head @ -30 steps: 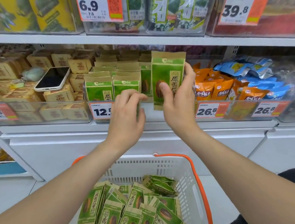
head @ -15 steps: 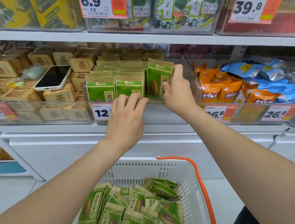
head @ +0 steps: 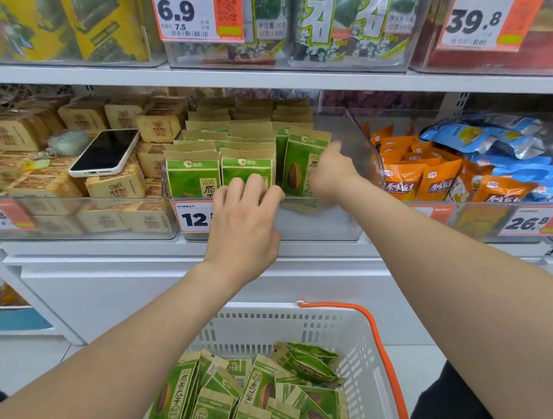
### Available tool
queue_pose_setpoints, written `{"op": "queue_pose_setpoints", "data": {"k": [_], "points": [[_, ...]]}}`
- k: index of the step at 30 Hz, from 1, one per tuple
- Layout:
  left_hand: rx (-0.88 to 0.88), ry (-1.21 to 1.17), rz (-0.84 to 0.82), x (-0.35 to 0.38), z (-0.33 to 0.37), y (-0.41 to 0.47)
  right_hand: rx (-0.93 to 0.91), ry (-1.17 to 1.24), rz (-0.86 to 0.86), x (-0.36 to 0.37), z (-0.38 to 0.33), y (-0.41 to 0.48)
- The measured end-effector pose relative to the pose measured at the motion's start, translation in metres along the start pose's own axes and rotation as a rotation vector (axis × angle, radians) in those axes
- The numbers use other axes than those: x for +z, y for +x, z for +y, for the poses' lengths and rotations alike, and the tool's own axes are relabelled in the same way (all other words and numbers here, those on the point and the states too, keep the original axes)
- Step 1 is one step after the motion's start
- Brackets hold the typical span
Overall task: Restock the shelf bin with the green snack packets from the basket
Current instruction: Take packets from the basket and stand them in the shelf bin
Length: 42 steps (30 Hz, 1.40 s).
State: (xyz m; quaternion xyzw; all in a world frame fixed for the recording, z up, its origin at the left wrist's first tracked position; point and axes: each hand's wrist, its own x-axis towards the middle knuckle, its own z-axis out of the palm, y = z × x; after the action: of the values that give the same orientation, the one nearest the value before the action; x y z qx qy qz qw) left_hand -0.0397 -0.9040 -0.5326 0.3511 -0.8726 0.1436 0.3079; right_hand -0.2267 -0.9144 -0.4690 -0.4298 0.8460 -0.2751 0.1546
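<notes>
A clear shelf bin [head: 350, 132] holds rows of upright green snack packets [head: 194, 177]. My right hand [head: 331, 172] reaches into the bin's right side and grips the right edge of a green snack packet [head: 299, 168], which stands slightly tilted in the front row. My left hand [head: 244, 213] rests with relaxed fingers against the front middle packet [head: 246, 164] and the bin's front edge. Below, a white basket [head: 351, 335] with an orange handle holds several more green packets [head: 236, 417] lying loose.
A phone [head: 105, 153] lies on brown boxed snacks [head: 11, 132] in the bin to the left. Orange packets [head: 413, 181] and blue packets [head: 502, 149] fill the bin to the right. The upper shelf edge [head: 253, 77] hangs just above.
My right hand has lowered the packet from in front of the bin down into its front right slot. The left hand stayed at the front packets.
</notes>
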Motion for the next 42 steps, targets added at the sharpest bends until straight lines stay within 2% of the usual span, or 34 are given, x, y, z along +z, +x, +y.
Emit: {"op": "queue_pose_setpoints", "data": {"k": [5,7,10,13,19,27,31,34,39,42], "points": [[0.045,0.065,-0.034,-0.002,-0.002,0.001,0.087,-0.078,-0.139,-0.001,-0.005,-0.001],[0.038,0.077,-0.034,-0.003,0.0,0.002,0.083,-0.026,-0.088,0.001,-0.004,-0.001],[0.003,0.069,-0.032,-0.002,0.005,0.002,-0.026,0.082,0.027,0.006,-0.002,-0.002],[-0.02,0.059,-0.027,-0.002,0.008,0.002,-0.116,0.128,0.005,0.006,0.001,-0.007],[-0.023,0.056,-0.014,-0.001,0.009,0.0,-0.307,-0.157,-0.275,0.009,0.003,-0.007],[-0.001,0.052,-0.019,-0.002,0.006,-0.003,-0.379,-0.288,-0.33,0.01,0.003,-0.005],[0.019,0.047,-0.045,-0.001,0.002,-0.007,-0.395,-0.314,-0.268,0.009,0.005,-0.01],[0.041,0.028,-0.064,-0.001,0.0,-0.009,-0.412,-0.337,-0.141,0.008,0.01,-0.015],[0.062,-0.09,0.076,0.0,-0.005,-0.012,-0.46,-0.353,0.045,0.005,0.016,-0.034],[0.158,-0.031,0.178,0.007,-0.008,-0.023,-0.558,-0.35,0.246,0.002,0.021,-0.049]]}}
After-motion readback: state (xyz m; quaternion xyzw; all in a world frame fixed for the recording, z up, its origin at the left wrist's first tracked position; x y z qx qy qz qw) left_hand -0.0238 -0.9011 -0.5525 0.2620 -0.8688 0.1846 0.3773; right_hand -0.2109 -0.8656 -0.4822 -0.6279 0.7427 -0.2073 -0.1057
